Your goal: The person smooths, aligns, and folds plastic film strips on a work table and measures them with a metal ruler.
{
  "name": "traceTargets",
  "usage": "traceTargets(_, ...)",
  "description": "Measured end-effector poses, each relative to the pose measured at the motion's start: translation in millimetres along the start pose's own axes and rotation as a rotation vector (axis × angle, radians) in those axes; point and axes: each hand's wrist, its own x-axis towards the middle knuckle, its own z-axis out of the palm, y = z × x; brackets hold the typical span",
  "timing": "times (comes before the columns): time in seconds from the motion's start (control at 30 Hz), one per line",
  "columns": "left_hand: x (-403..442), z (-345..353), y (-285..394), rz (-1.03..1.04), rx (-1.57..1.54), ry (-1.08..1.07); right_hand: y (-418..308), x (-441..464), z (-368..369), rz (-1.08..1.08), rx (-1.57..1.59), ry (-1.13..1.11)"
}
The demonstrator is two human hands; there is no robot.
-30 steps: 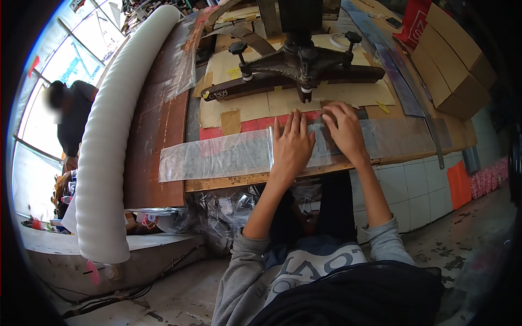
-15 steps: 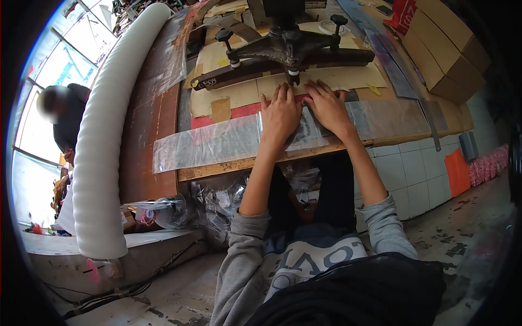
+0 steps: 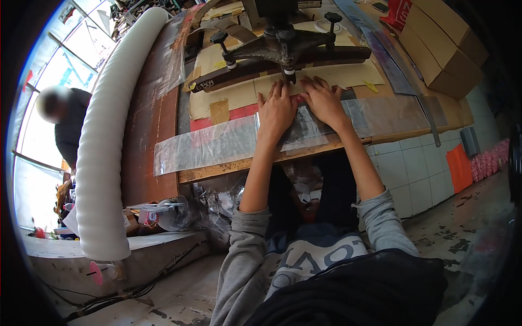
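Note:
My left hand [image 3: 276, 115] lies palm down, fingers stretched forward, over the edge of clear plastic film [image 3: 204, 137] and the cream card [image 3: 239, 96] behind it. To its right my right hand [image 3: 324, 103] rests the same way, its fingers extended toward the card. Both thumbs point inward, near a small bit of red between the hands. Whatever lies under the palms is hidden. Just beyond the fingertips is the dark metal bar [image 3: 321, 59] of a press, held by a black bracket [image 3: 285, 46] with two knobs. Red material [image 3: 190, 123] shows under the film.
A long white foam roll [image 3: 103, 146] stands along the left side. Cardboard boxes [image 3: 435, 51] and a metal ruler [image 3: 428, 119] are at the right. The table's wooden front edge [image 3: 217, 169] is near my body. Another person [image 3: 70, 119] is at far left.
Both hands stay in nearly the same place on the film, with the view shifted slightly. At far left, the other person has moved a little, closer to the foam roll.

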Motion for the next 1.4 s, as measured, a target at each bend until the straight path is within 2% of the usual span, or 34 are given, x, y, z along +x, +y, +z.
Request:
traceTargets(0.3,-2,-2,0,-0.016,-0.028,0.035,2,2,2,-0.019,-0.020,0.049)
traceTargets(0.43,-15,-7,2,-0.024,0.066,0.026,-1,0,0,-0.012,0.005,0.088)
traceTargets(0.63,-19,-10,2,-0.006,0.084,0.006,-16,-16,-15,0.020,0.016,-0.007)
traceTargets(1.4,-11,-5,1,-0.048,0.055,0.053,-8,-6,2,-0.009,-0.050,0.069)
